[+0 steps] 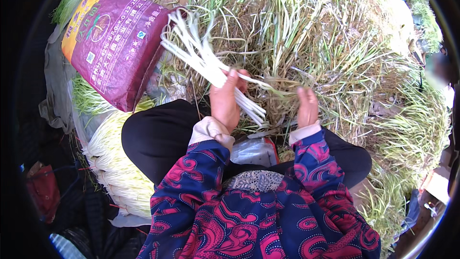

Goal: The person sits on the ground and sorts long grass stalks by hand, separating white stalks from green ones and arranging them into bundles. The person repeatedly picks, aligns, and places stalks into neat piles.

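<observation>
My left hand (pixel 225 100) is closed around a small bunch of long white vegetable stalks (pixel 201 57), chive-like in look. Their loose ends fan out toward the upper left, and the other ends stick out below my fingers. One thinner strand runs from the bunch toward my right hand (pixel 308 107). The fingers of that hand are drawn together at a tuft of brownish withered leaves (pixel 287 88), which is smeared by motion. Both hands are above a broad heap of green and dry leaves (pixel 326 52).
A purple and orange woven sack (pixel 115 43) stands at the upper left. Under it and lower down lie neat bundles of pale stalks (pixel 117 163). Clear plastic (pixel 254 151) lies between my folded legs. A blurred person (pixel 437 69) is at the far right edge.
</observation>
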The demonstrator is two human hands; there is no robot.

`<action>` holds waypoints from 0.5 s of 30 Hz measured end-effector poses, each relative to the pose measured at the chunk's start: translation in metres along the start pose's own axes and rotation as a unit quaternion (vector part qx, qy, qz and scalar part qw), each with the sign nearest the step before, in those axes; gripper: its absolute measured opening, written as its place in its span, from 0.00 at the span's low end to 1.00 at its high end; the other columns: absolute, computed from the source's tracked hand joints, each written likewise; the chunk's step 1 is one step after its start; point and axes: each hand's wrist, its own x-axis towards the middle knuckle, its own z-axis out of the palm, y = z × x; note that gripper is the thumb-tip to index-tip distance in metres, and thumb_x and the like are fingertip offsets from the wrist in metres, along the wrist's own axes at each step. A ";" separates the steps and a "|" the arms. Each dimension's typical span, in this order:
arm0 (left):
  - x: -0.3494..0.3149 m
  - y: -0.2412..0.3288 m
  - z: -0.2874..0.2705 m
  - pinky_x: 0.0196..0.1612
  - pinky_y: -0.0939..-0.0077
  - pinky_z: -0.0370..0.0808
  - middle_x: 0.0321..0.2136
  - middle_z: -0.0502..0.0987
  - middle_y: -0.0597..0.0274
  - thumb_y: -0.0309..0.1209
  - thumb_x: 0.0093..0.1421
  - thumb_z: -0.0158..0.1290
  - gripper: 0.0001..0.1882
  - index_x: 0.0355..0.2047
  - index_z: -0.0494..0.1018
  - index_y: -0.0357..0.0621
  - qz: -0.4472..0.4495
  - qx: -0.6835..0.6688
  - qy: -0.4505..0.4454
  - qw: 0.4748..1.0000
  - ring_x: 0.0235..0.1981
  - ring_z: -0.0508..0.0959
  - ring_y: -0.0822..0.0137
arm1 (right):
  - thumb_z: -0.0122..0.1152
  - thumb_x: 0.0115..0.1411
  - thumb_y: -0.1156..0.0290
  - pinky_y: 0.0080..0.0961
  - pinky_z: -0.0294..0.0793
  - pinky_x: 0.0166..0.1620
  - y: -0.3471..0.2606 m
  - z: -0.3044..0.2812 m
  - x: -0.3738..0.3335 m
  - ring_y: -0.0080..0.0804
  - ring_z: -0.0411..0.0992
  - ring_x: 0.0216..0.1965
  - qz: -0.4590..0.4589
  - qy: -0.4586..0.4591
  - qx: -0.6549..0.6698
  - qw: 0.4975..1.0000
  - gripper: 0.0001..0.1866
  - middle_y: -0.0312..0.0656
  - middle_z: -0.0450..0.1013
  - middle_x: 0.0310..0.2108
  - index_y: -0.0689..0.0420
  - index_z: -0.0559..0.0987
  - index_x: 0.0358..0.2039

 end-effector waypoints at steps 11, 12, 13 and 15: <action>0.008 0.024 0.005 0.24 0.82 0.68 0.27 0.70 0.56 0.28 0.55 0.43 0.06 0.32 0.59 0.42 -0.019 0.007 0.050 0.999 0.26 0.72 0.69 | 0.53 0.47 0.62 0.29 0.63 0.43 -0.028 -0.085 0.057 0.36 0.63 0.41 -0.098 0.004 -0.551 0.829 0.27 0.52 0.62 0.42 0.61 0.62 0.45; 0.007 0.026 0.007 0.25 0.83 0.68 0.27 0.71 0.56 0.28 0.55 0.43 0.06 0.32 0.60 0.42 -0.030 0.018 0.053 0.998 0.26 0.72 0.69 | 0.53 0.46 0.64 0.29 0.64 0.43 -0.054 -0.053 0.048 0.35 0.63 0.42 -0.083 -0.004 -0.510 0.856 0.26 0.49 0.62 0.43 0.60 0.63 0.45; 0.008 0.021 0.005 0.26 0.83 0.69 0.27 0.71 0.55 0.28 0.54 0.43 0.07 0.33 0.60 0.42 -0.031 0.018 0.040 0.999 0.27 0.73 0.68 | 0.54 0.45 0.64 0.29 0.66 0.41 -0.077 -0.017 0.033 0.34 0.63 0.42 -0.044 -0.031 -0.428 0.902 0.26 0.46 0.62 0.43 0.58 0.64 0.45; 0.006 0.013 0.003 0.26 0.83 0.70 0.27 0.71 0.55 0.28 0.54 0.44 0.08 0.34 0.60 0.42 -0.041 0.010 0.007 0.999 0.27 0.73 0.67 | 0.54 0.45 0.65 0.30 0.66 0.41 -0.083 0.025 0.013 0.35 0.63 0.41 -0.047 -0.203 -0.297 0.932 0.24 0.44 0.63 0.44 0.56 0.65 0.44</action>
